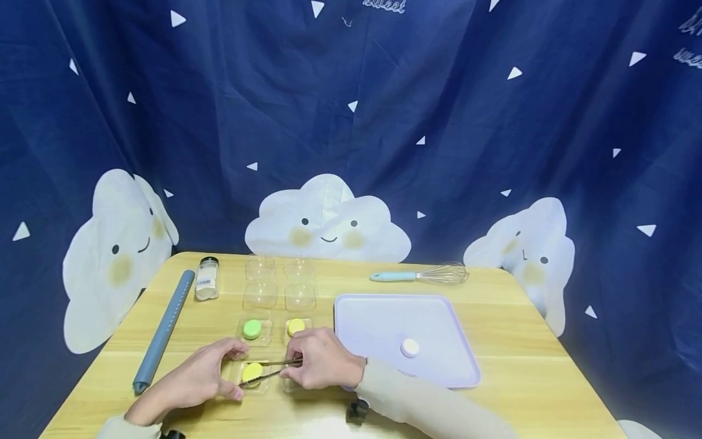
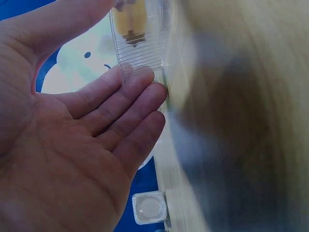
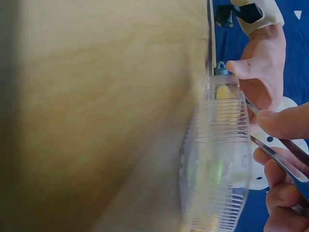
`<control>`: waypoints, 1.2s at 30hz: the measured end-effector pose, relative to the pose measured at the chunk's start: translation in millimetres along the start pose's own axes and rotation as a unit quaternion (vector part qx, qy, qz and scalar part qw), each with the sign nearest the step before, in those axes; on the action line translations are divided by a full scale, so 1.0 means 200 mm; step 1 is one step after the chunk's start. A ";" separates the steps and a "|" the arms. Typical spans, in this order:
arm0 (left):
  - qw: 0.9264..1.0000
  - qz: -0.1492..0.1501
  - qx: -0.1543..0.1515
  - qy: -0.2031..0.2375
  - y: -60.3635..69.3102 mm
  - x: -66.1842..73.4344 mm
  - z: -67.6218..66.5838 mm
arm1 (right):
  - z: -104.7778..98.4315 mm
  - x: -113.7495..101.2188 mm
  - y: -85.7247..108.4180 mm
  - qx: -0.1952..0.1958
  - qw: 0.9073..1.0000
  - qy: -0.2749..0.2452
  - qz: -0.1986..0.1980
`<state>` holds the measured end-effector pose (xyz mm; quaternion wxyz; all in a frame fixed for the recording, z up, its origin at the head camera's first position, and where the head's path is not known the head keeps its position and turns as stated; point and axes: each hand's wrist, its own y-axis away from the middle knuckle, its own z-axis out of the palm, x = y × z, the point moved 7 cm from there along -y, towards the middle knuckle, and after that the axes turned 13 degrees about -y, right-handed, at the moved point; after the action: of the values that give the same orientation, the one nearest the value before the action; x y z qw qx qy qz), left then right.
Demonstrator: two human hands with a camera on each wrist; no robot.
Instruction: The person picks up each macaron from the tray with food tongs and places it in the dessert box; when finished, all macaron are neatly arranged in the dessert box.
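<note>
Lying beside the left fingers (image 1: 237, 347), a yellow macaron (image 1: 252, 371) sits between tongs (image 1: 282, 363).

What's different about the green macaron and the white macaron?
The green macaron is bright; the white macaron is pale. The green macaron sits in the clear box, near yellow macarons; the white macaron lies alone on the tray. Both are round.
</note>
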<state>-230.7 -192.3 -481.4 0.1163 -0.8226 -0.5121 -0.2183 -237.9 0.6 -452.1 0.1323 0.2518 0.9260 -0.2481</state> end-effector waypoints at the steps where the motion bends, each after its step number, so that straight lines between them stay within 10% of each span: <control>1: 1.000 -0.002 0.000 -0.001 0.00 0.00 0.00 | 0.01 0.00 0.00 -0.004 1.000 -0.001 0.001; 36: 1.000 0.000 -0.005 0.002 -0.01 -0.01 0.01 | 0.03 -0.01 -0.04 -0.113 0.993 0.040 0.020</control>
<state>-232.6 -192.9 -484.3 0.1131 -0.8224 -0.5110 -0.2230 -239.2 -8.9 -452.5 0.1275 0.2638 0.9473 -0.1292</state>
